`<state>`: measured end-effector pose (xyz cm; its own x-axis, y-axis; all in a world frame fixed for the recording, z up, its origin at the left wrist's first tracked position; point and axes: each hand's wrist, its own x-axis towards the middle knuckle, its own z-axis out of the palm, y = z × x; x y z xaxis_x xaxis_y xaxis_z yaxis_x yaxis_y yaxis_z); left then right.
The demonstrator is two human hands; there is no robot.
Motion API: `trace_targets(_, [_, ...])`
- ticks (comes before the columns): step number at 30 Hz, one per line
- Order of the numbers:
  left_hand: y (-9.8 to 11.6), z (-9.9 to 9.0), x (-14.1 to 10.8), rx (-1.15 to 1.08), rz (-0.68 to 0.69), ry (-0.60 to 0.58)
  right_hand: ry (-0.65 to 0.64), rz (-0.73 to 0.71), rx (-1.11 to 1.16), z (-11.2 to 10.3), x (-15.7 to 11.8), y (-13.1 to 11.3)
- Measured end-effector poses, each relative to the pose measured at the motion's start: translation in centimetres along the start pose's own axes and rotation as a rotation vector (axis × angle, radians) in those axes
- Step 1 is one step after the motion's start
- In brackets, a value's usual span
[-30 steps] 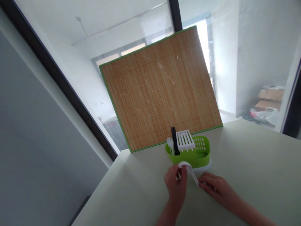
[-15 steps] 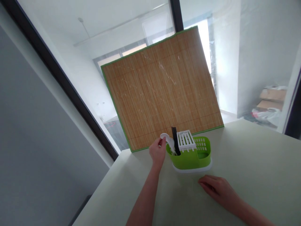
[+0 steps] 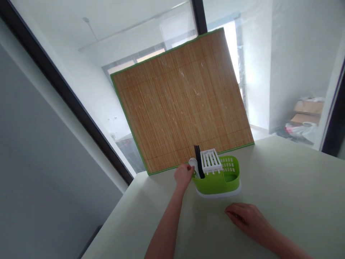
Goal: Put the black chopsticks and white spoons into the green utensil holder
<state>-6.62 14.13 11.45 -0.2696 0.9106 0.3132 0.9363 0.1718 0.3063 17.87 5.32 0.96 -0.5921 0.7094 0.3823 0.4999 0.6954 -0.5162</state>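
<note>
A green cutlery holder (image 3: 212, 186) with a white base stands on the table. White spoons (image 3: 193, 162) rise from its left compartment, bowls up and close together. Beside them stand black chopsticks (image 3: 198, 162), and a white slatted rack (image 3: 210, 160) sits over the middle. At the holder's left end is my left hand (image 3: 184, 175), its fingers closed in a pinch at a white spoon; the exact contact is partly hidden. My right hand (image 3: 246, 217) rests on the table in front of the holder, fingers curled together with nothing visible in them.
Behind the holder, a bamboo mat (image 3: 180, 100) with green edging leans against the glass. The white table (image 3: 285, 187) extends to the right. Cardboard boxes (image 3: 308, 109) and plastic bags lie beyond the glass.
The white spoon in my left hand tilted out to the left before; now it stands lower and upright against the other spoons. My right hand has hardly moved. The view shifted slightly.
</note>
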Motion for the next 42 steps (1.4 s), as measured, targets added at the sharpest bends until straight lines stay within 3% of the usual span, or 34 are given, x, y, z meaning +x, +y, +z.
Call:
trace_targets(5, [0.0, 0.1, 0.4, 0.014, -0.007, -0.002, -0.013, 0.005, -0.003, 0.1, 0.0, 0.0])
trace_targets(9, [0.2, -0.3, -0.7, -0.006, -0.009, 0.106, -0.016, 0.007, 0.000, 0.2, 0.0, 0.1])
trace_targets(12, [0.3, 0.1, -3.5, -0.030, 0.002, 0.208, -0.014, 0.005, 0.000, 0.3, 0.1, 0.1])
trace_targets(15, [0.0, 2.3, -8.3, -0.112, 0.160, 0.242, -0.022, -0.007, -0.005, 0.4, 0.0, 0.1])
trace_targets(19, [-0.3, 6.9, -14.9, -0.208, 0.549, 0.013, -0.046, -0.004, -0.028, 0.8, -0.1, 0.3])
trace_targets(22, [-0.1, 9.7, -17.8, -0.186, 0.801, -0.205, -0.037, 0.026, -0.040, 1.0, -0.2, 0.8])
trace_targets(26, [0.4, 10.9, -18.6, -0.087, 0.818, -0.319, -0.016, 0.070, -0.034, 1.2, -0.3, 1.4])
trace_targets(29, [0.7, 10.7, -18.2, -0.042, 0.798, -0.319, 0.096, 0.148, -0.014, 1.1, -0.3, 1.6])
trace_targets(34, [0.9, 10.3, -18.1, -0.039, 0.827, -0.341, 0.447, 0.223, -0.074, -0.6, 0.9, 0.9])
trace_targets(39, [1.0, 10.0, -18.1, -0.042, 0.805, -0.341, 0.681, 0.115, -0.158, -2.9, 5.1, -1.9])
trace_targets(42, [1.0, 10.3, -18.0, -0.053, 0.806, -0.332, 0.739, 0.099, -0.236, -2.7, 8.1, -3.2])
